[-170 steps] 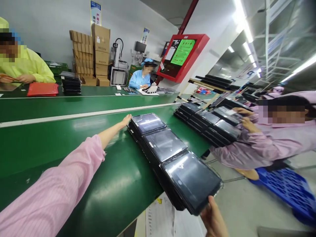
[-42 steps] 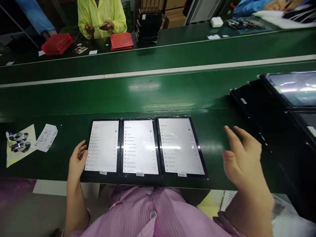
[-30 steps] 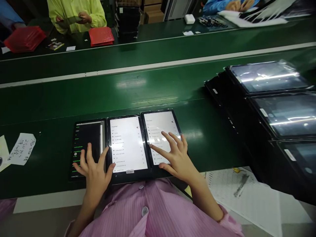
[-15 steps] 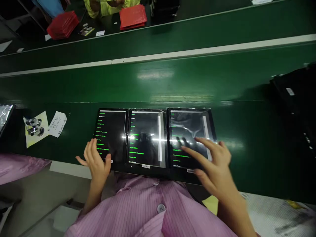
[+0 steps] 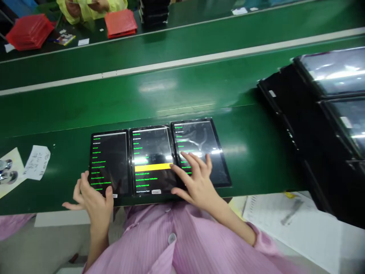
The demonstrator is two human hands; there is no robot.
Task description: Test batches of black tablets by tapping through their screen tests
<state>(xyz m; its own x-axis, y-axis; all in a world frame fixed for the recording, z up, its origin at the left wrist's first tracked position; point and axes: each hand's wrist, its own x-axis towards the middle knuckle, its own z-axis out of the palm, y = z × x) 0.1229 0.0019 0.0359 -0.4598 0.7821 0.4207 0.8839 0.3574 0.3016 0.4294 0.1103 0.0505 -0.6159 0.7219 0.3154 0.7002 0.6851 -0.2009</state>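
Three tablets lie side by side on the green bench, each lit with a list of mostly green text on black. My right hand (image 5: 196, 179) is open, its index fingertip at the right edge of a yellow highlighted row on the middle tablet (image 5: 151, 148). Its other fingers spread over the right tablet (image 5: 207, 152) and hide part of that list. At the lower left corner of the left tablet (image 5: 111, 160), my left hand (image 5: 95, 201) is open with fingers apart, holding nothing; whether it touches the tablet I cannot tell.
Stacked dark tablets (image 5: 302, 95) stand at the right. A handwritten paper note (image 5: 38, 162) and shiny metal pieces (image 5: 8, 171) on yellow paper lie at left. Across the bench are red packets (image 5: 121, 23) and a person in yellow sleeves (image 5: 85, 11). Printed sheets (image 5: 285, 220) sit below the edge.
My right hand has moved left from the right tablet to the middle one, where a row is now highlighted yellow. The view has turned right, showing more of the tablet stacks.
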